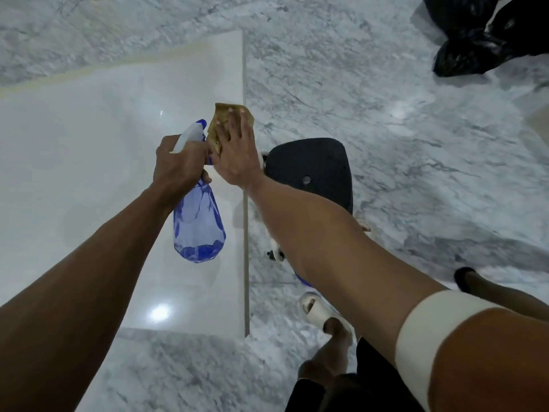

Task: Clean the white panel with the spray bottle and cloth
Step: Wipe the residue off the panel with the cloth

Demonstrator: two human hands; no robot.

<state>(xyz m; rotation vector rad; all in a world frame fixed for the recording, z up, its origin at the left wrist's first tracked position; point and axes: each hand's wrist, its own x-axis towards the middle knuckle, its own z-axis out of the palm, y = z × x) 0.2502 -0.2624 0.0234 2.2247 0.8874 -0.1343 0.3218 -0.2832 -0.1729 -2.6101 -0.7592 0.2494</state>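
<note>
A: Any brand or writing to read on the translucent blue plastic spray bottle [198, 224] or the tan folded cloth [221, 126]?

B: Nothing legible. There is a dark mark on the cloth's lower edge, but it is too blurred to read.

A: Which way does the bottle run?

B: Its long axis goes from the rounded base nearest the camera up to the white trigger head with a blue nozzle [193, 133] at the far end. The nozzle points away from the person, over the glossy white rectangular panel [89, 150]. The bottle is held above the panel's right part.

A: And the grip?

B: The left hand [178, 168] is wrapped closed around the bottle's neck below the trigger head. The right hand [234, 153] lies flat with fingers spread, palm pressing the cloth near the panel's right edge; it does not pinch it.

A: What surrounds the panel?

B: A grey veined marble floor [386, 129], a black rounded stool seat [312, 171] just right of the panel, and black plastic bags [472, 52] far right.
</note>
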